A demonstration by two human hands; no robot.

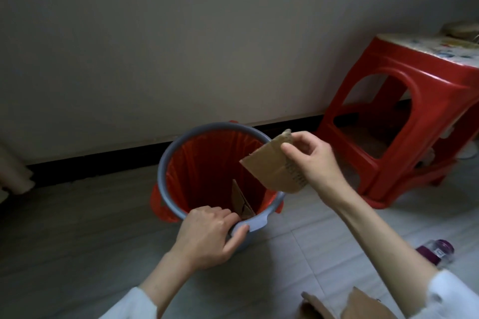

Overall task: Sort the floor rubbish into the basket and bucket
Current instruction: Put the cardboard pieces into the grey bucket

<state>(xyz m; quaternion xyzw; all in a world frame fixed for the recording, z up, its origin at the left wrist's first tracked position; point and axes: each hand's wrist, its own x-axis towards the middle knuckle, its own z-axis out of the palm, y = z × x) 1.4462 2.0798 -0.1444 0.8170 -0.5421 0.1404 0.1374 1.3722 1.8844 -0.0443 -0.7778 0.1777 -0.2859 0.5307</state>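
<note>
Holding a flat scrap of brown cardboard [274, 167] above the open bucket [178, 153], the right hand [313, 160] pinches it by its upper edge between thumb and curled fingers, so that the loose corner hangs down toward the mouth. This looks like the moment just before a drop: the piece is over the far right part of the rim, not yet inside. The left hand [207, 235] grips the near rim, fingers hooked over the inside and thumb pressed on the outer wall, most likely to keep the light plastic tub from tipping or sliding on the smooth floor [77, 241].

The bucket is round, grey-blue and matt, lined with a thin, crinkled red bag [204, 163] whose handles spill over the sides. One cardboard piece [241, 201] already stands on edge inside, just beyond the left hand. More torn cardboard [357, 305] lies on the floor below the right forearm, rough-edged and stiff, and a small clear bottle with a purple label [438, 254] lies to the right of that arm (likely meant for the other container, though no basket is in view). A glossy red plastic stool [388, 142] stands beyond the right hand, against the wall.
</note>
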